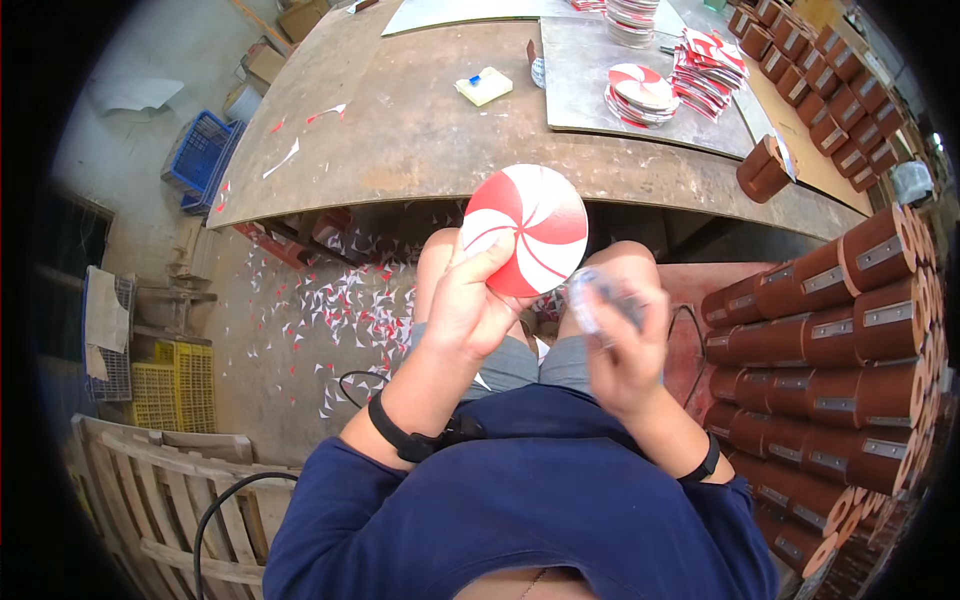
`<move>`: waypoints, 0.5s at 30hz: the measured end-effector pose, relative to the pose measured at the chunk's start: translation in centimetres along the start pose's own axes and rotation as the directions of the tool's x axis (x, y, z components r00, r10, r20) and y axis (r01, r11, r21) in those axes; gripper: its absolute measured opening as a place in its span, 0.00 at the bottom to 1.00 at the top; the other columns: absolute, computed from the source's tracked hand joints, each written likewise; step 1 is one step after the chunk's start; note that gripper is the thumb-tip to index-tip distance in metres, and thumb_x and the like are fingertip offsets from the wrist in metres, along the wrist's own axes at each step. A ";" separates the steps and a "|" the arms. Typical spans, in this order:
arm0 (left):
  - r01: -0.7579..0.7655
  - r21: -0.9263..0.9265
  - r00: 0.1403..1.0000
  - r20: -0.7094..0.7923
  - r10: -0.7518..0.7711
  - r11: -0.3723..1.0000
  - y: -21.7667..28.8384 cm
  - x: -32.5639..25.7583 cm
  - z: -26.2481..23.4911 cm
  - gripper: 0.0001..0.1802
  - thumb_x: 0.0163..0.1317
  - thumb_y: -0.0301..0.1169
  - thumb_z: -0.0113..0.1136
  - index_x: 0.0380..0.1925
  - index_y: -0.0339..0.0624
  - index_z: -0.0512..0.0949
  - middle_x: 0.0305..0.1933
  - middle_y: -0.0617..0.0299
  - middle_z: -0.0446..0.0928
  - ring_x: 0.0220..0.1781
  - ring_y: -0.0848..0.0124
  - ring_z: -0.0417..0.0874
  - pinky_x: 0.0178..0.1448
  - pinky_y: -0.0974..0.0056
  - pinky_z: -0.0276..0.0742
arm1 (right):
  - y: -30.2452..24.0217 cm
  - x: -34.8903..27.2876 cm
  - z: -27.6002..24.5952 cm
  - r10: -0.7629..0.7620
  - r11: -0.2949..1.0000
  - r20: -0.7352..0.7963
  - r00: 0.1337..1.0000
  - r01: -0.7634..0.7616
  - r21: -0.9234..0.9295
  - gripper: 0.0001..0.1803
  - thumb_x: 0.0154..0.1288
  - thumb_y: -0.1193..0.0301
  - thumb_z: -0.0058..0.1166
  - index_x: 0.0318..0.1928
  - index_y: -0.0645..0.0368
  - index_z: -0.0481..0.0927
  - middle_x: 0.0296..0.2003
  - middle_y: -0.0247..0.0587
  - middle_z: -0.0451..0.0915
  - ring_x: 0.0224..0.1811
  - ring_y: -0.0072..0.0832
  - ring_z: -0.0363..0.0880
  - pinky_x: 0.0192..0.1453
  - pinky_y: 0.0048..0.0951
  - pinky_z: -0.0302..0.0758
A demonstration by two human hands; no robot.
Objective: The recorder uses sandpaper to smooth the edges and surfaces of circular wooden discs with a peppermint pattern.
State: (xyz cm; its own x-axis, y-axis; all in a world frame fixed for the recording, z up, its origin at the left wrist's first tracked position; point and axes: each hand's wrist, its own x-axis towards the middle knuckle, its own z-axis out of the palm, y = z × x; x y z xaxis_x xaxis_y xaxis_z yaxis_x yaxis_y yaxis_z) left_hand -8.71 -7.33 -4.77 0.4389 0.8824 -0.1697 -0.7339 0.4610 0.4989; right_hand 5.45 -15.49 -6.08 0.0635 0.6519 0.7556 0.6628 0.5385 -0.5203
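Observation:
My left hand [470, 312] grips a round disc [540, 210] with a red and white swirl pattern, thumb on its face and the fingers behind. The disc is held up over my lap, near the table's front edge. Just right of the disc, my right hand [632, 350] is curled round a small pale object [584, 302] with a greyish, darker part. Motion smears both hand and object, so its kind does not show. The pale object's edge is close to the disc's lower right rim; whether they touch I cannot tell.
Swirl discs [642, 95] and more red-white pieces [708, 72] are stacked on a grey board [590, 100] on the worn table [400, 130]. A pale yellow pad [485, 87] lies left of them. Brown cylinders [840, 325] are piled at right. Red and white scraps [350, 320] litter the floor.

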 end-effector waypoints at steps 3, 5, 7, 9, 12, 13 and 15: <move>-0.041 0.097 0.995 0.091 0.032 0.994 0.5 -0.5 -0.1 0.21 0.63 0.25 0.45 0.56 0.45 0.58 0.56 0.53 0.65 0.56 0.59 0.70 0.54 0.50 0.73 | 0.9 0.4 -1.3 0.376 0.913 -0.042 0.926 -0.363 0.184 0.17 0.54 0.83 0.49 0.47 0.66 0.72 0.41 0.48 0.67 0.43 0.34 0.70 0.46 0.28 0.68; -0.054 0.139 0.994 0.104 0.040 0.989 0.5 -0.6 0.1 0.20 0.63 0.25 0.45 0.55 0.44 0.58 0.56 0.53 0.65 0.56 0.60 0.71 0.55 0.52 0.72 | 1.8 0.6 -1.9 0.454 0.860 -0.059 0.889 -0.419 0.291 0.16 0.64 0.74 0.42 0.51 0.67 0.66 0.34 0.38 0.74 0.33 0.19 0.71 0.39 0.20 0.70; -0.091 0.170 0.987 0.143 0.067 0.981 0.6 -0.4 0.8 0.19 0.60 0.23 0.50 0.52 0.38 0.60 0.49 0.56 0.70 0.51 0.68 0.73 0.55 0.64 0.71 | 1.5 1.7 -2.3 0.604 0.675 0.005 0.797 -0.515 0.529 0.15 0.61 0.74 0.48 0.49 0.65 0.68 0.35 0.39 0.77 0.34 0.20 0.75 0.38 0.20 0.71; -0.081 0.258 0.986 0.163 0.040 0.963 0.7 -0.3 0.5 0.20 0.60 0.23 0.51 0.52 0.38 0.61 0.48 0.57 0.70 0.50 0.69 0.73 0.54 0.64 0.71 | 0.9 2.7 -2.6 0.608 0.620 0.070 0.791 -0.528 0.581 0.15 0.58 0.77 0.52 0.47 0.65 0.70 0.34 0.36 0.75 0.33 0.19 0.74 0.40 0.20 0.71; -0.083 0.393 0.983 0.184 0.010 0.916 0.5 -0.5 0.7 0.21 0.58 0.22 0.53 0.51 0.37 0.61 0.46 0.57 0.71 0.49 0.70 0.74 0.52 0.66 0.71 | 0.9 3.0 -2.0 0.587 0.580 0.122 0.801 -0.521 0.626 0.19 0.51 0.80 0.59 0.45 0.63 0.71 0.32 0.32 0.75 0.34 0.18 0.74 0.43 0.21 0.71; -0.094 0.397 0.987 0.154 0.035 0.913 0.4 -0.5 0.9 0.20 0.57 0.21 0.53 0.50 0.36 0.62 0.46 0.57 0.71 0.48 0.70 0.74 0.53 0.65 0.71 | 0.7 3.2 -1.8 0.631 0.517 0.141 0.763 -0.549 0.657 0.20 0.50 0.80 0.59 0.45 0.62 0.71 0.32 0.32 0.76 0.34 0.17 0.74 0.42 0.21 0.71; -0.105 0.403 0.991 0.124 0.060 0.909 -0.2 -0.3 0.9 0.20 0.57 0.21 0.53 0.49 0.36 0.62 0.46 0.57 0.71 0.48 0.69 0.74 0.53 0.65 0.71 | 0.7 3.1 -1.6 0.704 0.361 0.191 0.684 -0.576 0.733 0.20 0.50 0.80 0.59 0.46 0.60 0.71 0.33 0.33 0.76 0.34 0.17 0.74 0.37 0.19 0.73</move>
State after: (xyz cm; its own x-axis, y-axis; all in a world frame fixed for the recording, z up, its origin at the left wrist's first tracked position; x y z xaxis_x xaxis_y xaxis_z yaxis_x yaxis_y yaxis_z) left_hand -8.27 -7.79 -4.01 0.4550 0.8898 -0.0333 -0.5042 0.2883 0.8140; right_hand 7.31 -14.00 -3.48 0.3678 0.9269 0.0750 -0.3444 0.2107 -0.9149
